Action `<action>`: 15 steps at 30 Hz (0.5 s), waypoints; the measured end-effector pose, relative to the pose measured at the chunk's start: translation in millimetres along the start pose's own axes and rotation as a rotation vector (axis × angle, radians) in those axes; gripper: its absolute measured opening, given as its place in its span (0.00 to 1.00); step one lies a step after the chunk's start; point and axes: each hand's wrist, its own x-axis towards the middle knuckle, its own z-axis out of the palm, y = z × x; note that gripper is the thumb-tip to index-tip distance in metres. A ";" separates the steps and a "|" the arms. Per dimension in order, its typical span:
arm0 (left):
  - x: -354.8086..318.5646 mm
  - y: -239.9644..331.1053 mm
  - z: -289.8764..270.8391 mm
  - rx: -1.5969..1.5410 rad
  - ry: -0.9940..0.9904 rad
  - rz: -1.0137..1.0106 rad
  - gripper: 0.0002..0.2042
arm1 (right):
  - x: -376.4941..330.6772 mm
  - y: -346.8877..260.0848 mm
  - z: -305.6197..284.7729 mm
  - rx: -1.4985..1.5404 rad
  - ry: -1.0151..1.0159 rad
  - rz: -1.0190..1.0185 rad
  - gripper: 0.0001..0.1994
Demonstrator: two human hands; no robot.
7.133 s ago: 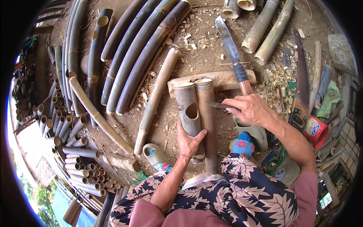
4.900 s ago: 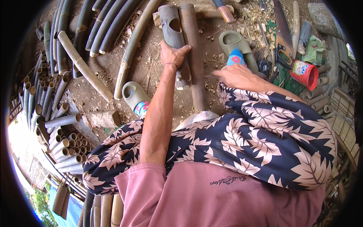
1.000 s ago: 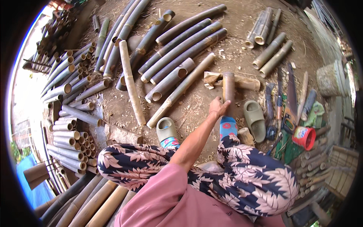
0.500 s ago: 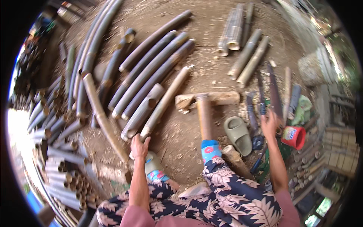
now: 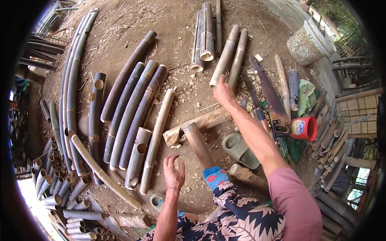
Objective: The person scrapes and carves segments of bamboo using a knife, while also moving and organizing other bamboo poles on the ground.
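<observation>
My right hand [image 5: 224,94] reaches out to the near end of a grey-green bamboo pole [image 5: 226,54] and closes its fingers around that end; part of the grip is hidden. A second, thinner bamboo pole [image 5: 239,56] lies just right of it. My left hand [image 5: 174,172] hovers above the dirt, fingers curved and apart, holding nothing. The near end of a pale bamboo pole [image 5: 158,138] lies beside it. In front of me, a short brown bamboo tube [image 5: 199,144] runs from my blue-socked foot [image 5: 218,176] toward a rough wooden block [image 5: 213,120].
A handsaw [image 5: 272,98], a long-bladed knife [image 5: 252,94] and a red tub [image 5: 304,128] lie on the right. A green slipper [image 5: 241,150] sits near my foot. Dark bamboo poles [image 5: 132,112] lie at left. A dirty white bucket [image 5: 309,43] stands at far right.
My right hand has moved from the tools at right to the far bamboo pole. My left hand has come off the pale pole's near end and opened. The view has shifted right.
</observation>
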 end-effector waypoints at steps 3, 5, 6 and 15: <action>12.6 7.8 5.5 -0.159 -0.080 -0.081 0.14 | -32.8 22.2 -20.6 1.024 0.125 -0.043 0.19; 29.6 23.1 -0.2 -0.169 -0.085 -0.059 0.17 | -82.5 37.6 -19.0 1.634 0.025 -0.252 0.13; 39.4 32.3 -4.9 -0.077 0.000 0.054 0.20 | -121.8 37.9 -18.9 1.641 -0.078 -0.294 0.10; 162.5 142.8 -64.8 0.492 0.128 0.797 0.36 | -291.5 79.7 -130.6 1.696 -0.937 -0.316 0.40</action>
